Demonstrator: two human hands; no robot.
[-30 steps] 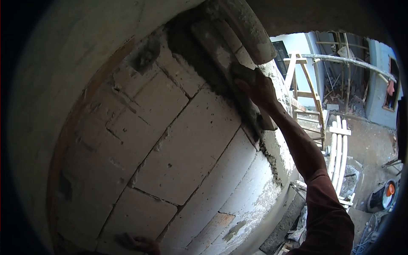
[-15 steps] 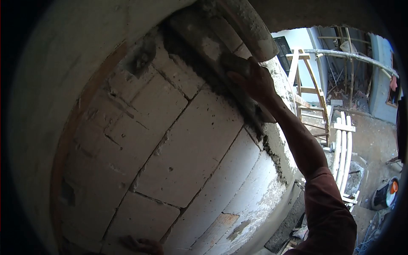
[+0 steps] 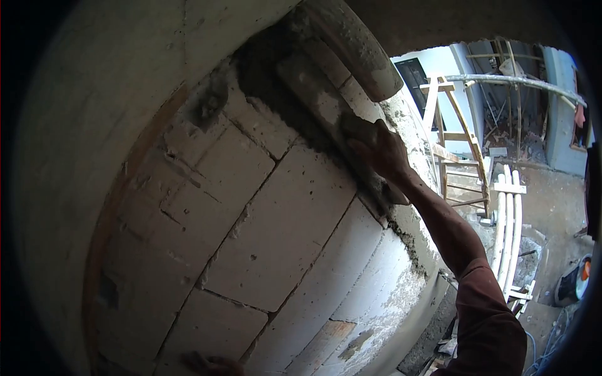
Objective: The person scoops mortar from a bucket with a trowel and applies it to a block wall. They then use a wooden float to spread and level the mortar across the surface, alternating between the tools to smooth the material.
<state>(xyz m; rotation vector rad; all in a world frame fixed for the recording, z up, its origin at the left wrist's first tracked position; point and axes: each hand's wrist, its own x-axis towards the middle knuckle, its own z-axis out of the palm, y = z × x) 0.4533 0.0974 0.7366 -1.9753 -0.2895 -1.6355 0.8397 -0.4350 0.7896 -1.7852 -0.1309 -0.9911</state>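
Note:
My right hand is closed around the handle of a long plastering trowel. The blade lies along the upper part of a wall of pale blocks. Dark wet mortar covers the wall beside the blade's upper end and runs along its left edge. Low in the view, my left hand is in shadow against the blocks, partly cut off by the frame, its fingers apart and with nothing visible in them.
A rounded, mortar-stained beam or pipe juts out just above the trowel. Wooden trestle, white poles and a bucket with something orange stand on the right. A brown strip edges the wall on the left.
My right hand and the trowel have shifted slightly down in the view, and more dark mortar shows by the blade's upper end. My left hand stays in about the same place.

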